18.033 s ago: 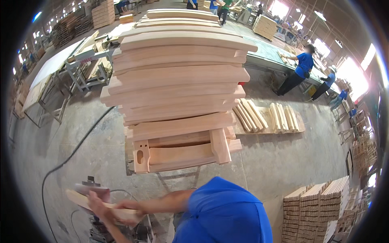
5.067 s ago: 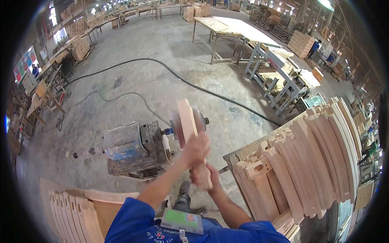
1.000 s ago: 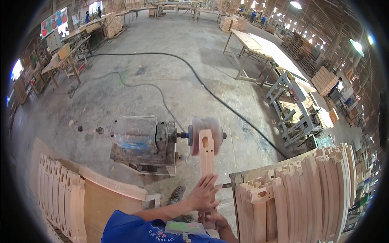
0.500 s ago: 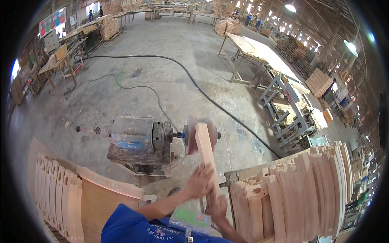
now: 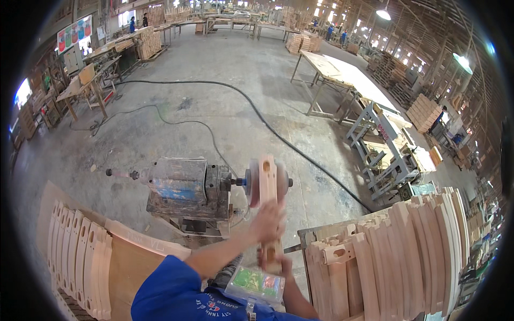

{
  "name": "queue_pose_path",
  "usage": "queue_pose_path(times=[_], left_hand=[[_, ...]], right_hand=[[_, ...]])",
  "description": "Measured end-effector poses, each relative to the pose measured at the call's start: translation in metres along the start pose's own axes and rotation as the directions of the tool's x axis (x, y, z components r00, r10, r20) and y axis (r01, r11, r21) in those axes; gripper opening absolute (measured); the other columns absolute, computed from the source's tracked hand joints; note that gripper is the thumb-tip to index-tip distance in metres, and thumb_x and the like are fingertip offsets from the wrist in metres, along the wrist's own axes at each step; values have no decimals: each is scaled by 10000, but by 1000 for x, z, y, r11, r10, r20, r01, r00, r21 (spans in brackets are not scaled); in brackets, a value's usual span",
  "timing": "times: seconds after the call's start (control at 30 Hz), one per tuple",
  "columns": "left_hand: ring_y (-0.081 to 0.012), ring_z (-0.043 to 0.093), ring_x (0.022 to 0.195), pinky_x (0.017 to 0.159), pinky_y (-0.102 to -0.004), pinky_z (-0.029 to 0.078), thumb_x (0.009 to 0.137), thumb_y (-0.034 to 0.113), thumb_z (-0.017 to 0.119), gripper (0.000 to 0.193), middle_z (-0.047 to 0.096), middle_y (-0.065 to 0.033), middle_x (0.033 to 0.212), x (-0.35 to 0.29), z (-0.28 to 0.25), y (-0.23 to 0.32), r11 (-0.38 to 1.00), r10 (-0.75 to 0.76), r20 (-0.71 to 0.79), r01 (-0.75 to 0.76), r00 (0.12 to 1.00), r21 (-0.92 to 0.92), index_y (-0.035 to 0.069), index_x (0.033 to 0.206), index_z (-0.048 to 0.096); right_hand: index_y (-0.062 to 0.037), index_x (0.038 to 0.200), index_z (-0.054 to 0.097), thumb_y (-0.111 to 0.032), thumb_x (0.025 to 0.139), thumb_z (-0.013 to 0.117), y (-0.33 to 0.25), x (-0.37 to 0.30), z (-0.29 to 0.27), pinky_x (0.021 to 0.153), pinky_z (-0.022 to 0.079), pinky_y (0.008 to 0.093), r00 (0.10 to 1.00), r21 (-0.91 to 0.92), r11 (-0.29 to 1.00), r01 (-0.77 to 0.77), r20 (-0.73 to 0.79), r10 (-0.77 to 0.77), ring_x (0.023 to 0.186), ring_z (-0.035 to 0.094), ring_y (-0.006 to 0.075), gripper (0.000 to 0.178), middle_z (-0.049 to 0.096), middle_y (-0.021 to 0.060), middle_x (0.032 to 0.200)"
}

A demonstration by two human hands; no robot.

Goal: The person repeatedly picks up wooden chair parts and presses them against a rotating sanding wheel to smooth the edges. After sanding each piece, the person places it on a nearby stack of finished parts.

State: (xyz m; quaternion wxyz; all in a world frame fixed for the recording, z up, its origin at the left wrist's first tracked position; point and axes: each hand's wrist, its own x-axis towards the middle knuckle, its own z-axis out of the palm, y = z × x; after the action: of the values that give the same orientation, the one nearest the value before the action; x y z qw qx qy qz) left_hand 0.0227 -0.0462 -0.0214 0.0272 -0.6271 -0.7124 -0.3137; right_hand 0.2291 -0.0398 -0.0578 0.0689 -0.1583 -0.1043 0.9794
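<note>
A pale wooden slat (image 5: pixel 269 184) with slots near its ends stands lengthwise in front of me. Its far end lies over the blurred sanding wheel (image 5: pixel 255 184) on the motor's shaft; whether they touch I cannot tell. My left hand (image 5: pixel 266 222) is closed round the slat's middle. Lower down, my right hand (image 5: pixel 284 263) grips the near end, its fingers partly hidden behind the wood. Left of the wheel sits the worn grey and blue motor (image 5: pixel 179 184) that carries it.
Slotted wooden slats (image 5: pixel 77 246) stand in a row at the near left beside a plywood panel (image 5: pixel 134 267). Many more slats (image 5: pixel 396 251) are stacked at the near right. A black cable (image 5: pixel 257 109) crosses the concrete floor. Beyond stand a worktable (image 5: pixel 326 67) and a grey metal-framed machine (image 5: pixel 385 144).
The slat has turned about its length, so its slotted face now shows, and it stands straighter. My left hand has slid farther forward along it. The view has shifted slightly.
</note>
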Motion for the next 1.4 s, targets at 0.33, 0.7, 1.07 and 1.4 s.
queue_pose_path(times=[0.33, 0.7, 1.07, 1.4], left_hand=[[-508, 277, 1596, 1325, -612, 184, 1001, 341, 582, 593, 360, -268, 1703, 36, -20, -15, 982, -64, -107, 82, 992, 173, 6, 1490, 578], [-533, 401, 1522, 1269, -579, 320, 1059, 259, 564, 566, 458, -387, 1580, -82, 25, 74, 856, -398, -7, 368, 918, -364, 51, 1582, 500], [-406, 321, 1588, 1294, -470, 299, 1051, 190, 637, 612, 336, -234, 1709, -13, 27, 74, 507, -692, -58, 427, 720, -749, 50, 1613, 438], [-472, 287, 1597, 1314, -554, 271, 951, 84, 633, 407, 443, -177, 1681, 4, 7, 25, 968, -148, -186, 103, 971, -230, 75, 1340, 751]], right_hand=[[-70, 1694, 255, -56, 817, 743, -65, 51, 58, 831, 593, 501, 795, -590, -806, -46, 467, -387, 988, 682, 399, 1004, 534, 248, 1493], [-10, 1668, 331, -81, 834, 782, 47, -85, 33, 860, 545, 573, 822, -671, -582, -459, -72, -565, 982, 631, 473, 951, 587, 327, 1349], [-23, 1656, 294, -243, 944, 827, -42, -74, -6, 1035, 579, 481, 989, -645, 751, -140, -130, 73, 1343, 629, 364, 916, 570, 226, 1507], [-27, 1686, 217, -148, 882, 773, -12, -65, 37, 1048, 504, 479, 922, -947, 251, -199, -268, -280, 1227, 598, 298, 985, 536, 180, 1419]])
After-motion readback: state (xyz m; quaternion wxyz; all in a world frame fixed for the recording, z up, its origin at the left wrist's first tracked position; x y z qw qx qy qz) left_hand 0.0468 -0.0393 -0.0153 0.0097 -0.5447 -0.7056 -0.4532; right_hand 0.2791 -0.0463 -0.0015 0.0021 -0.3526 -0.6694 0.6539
